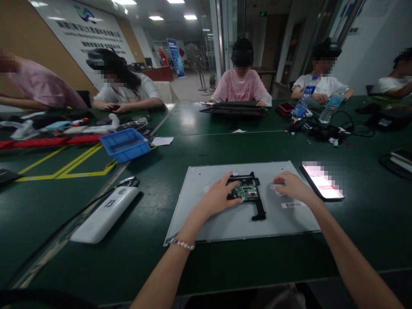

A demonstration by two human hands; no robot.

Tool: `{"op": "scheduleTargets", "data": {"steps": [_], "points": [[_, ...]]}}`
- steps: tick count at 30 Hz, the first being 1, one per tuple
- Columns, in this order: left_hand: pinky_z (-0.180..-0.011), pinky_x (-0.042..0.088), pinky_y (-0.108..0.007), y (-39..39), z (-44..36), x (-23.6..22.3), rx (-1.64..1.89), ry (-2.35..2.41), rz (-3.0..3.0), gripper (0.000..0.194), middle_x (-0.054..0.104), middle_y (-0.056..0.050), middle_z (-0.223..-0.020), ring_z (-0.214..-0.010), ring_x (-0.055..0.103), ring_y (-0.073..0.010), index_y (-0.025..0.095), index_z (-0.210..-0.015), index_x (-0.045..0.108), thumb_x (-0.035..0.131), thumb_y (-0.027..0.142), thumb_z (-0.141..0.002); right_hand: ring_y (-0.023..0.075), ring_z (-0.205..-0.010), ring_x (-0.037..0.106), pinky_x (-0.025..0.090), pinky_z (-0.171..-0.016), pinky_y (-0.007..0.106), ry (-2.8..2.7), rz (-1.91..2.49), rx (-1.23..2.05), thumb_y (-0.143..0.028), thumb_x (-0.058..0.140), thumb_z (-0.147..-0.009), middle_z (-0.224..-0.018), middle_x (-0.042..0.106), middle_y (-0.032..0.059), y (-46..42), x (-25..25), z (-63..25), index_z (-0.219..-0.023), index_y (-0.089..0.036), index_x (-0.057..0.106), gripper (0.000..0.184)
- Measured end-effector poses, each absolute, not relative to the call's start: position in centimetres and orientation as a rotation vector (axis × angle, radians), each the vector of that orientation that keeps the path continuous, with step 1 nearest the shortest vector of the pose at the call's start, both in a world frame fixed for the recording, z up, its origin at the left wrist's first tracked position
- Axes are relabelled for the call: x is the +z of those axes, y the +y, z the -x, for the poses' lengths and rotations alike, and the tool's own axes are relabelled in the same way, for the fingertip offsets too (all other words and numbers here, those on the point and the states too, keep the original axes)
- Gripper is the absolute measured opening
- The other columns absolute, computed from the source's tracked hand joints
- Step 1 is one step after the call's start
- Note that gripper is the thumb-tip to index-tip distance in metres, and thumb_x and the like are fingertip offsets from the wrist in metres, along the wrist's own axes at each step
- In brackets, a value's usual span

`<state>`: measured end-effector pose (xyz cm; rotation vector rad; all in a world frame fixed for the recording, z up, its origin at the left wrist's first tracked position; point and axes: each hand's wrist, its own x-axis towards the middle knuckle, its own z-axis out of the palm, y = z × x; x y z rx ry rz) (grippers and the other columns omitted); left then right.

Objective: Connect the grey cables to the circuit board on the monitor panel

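A flat pale grey panel [222,227] lies on the green table in front of me. On its middle rests a green circuit board [247,192] in a black plastic frame [259,210]. My left hand [217,196] grips the board's left side, thumb near its lower edge and fingers over the upper part. Over the panel's right part my right hand [291,185] is closed, fingers curled toward the thumb. A small whitish piece [277,189] shows at its fingertips; whether it is held or lies on the panel is unclear. Below it is a barcode label [292,205].
A lit phone [322,182] lies right of the panel. To the left are a white power bank [106,214] with a cable and a blue basket [125,146]. Water bottles [304,101] and cables stand far right. Several people sit across the table, one behind a dark flat panel [233,108].
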<state>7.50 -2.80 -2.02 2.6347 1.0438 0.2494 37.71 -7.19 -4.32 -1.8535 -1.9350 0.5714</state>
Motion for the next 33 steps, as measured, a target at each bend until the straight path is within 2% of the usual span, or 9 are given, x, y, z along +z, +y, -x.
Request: {"op": "scheduleTargets", "data": {"steps": [9,13,18,21,25,33], "points": [[-0.102,0.036,-0.045,-2.7,-7.6,-2.2,0.266,1.049,-2.653,0.062,0.018,-0.008,-0.151,-0.126,0.04,-0.0312,0.025,-0.134,0.042,0.05,0.059,-0.082,0.0181,-0.071,0.064,0.049,-0.064,0.031,-1.745,1.75,0.739,-0.022,0.057,-0.073,-0.079,0.068,0.0056,-7.2,-4.7,-37.1,-0.082,-0.019,0.067,0.013],[-0.1,0.037,-0.045,-2.7,-7.7,-2.1,0.256,1.057,-2.666,0.061,0.018,-0.008,-0.151,-0.124,0.042,-0.0318,0.026,-0.134,0.042,0.049,0.059,-0.083,0.0171,-0.073,0.065,0.051,-0.06,0.027,-1.546,1.637,1.035,-0.022,0.058,-0.073,-0.08,0.069,0.0054,-7.2,-4.4,-36.0,-0.087,-0.017,0.067,0.017],[-0.107,0.021,-0.054,-2.6,-8.1,-1.8,0.263,1.086,-2.754,0.07,0.02,-0.011,-0.15,-0.132,0.028,-0.0345,0.024,-0.138,0.033,0.053,0.057,-0.08,0.0144,-0.075,0.065,0.054,-0.063,0.025,-1.451,1.497,1.271,-0.022,0.059,-0.074,-0.086,0.069,0.005,-6.9,-5.1,-35.0,-0.088,-0.016,0.068,0.018],[-0.109,0.016,-0.055,-3.1,-9.0,-1.5,0.302,1.035,-2.8,0.062,0.024,-0.01,-0.148,-0.135,0.022,-0.0322,0.024,-0.136,0.034,0.053,0.051,-0.083,0.014,-0.072,0.065,0.054,-0.062,0.025,-1.453,1.481,1.271,-0.022,0.061,-0.073,-0.084,0.069,0.005,-6.8,-5.6,-34.7,-0.088,-0.016,0.069,0.018],[-0.111,0.017,-0.049,-4.7,-11.0,-1.2,0.328,0.89,-2.838,0.042,0.041,-0.006,-0.136,-0.132,0.03,-0.0245,0.027,-0.132,0.038,0.044,0.036,-0.092,0.0146,-0.066,0.065,0.053,-0.055,0.024,-1.465,1.488,1.232,-0.023,0.061,-0.072,-0.079,0.07,0.0051,-6.7,-5.9,-34.3,-0.083,-0.016,0.069,0.016],[-0.109,0.02,-0.049,-6.3,-13.2,-1.9,0.287,0.841,-2.912,0.035,0.045,-0.006,-0.128,-0.127,0.034,-0.0257,0.028,-0.124,0.045,0.047,0.034,-0.09,0.0153,-0.063,0.064,0.052,-0.051,0.024,-1.547,1.525,1.09,-0.022,0.06,-0.072,-0.078,0.068,0.0044,-7.0,-5.9,-34.1,-0.083,-0.017,0.067,0.014]]}}
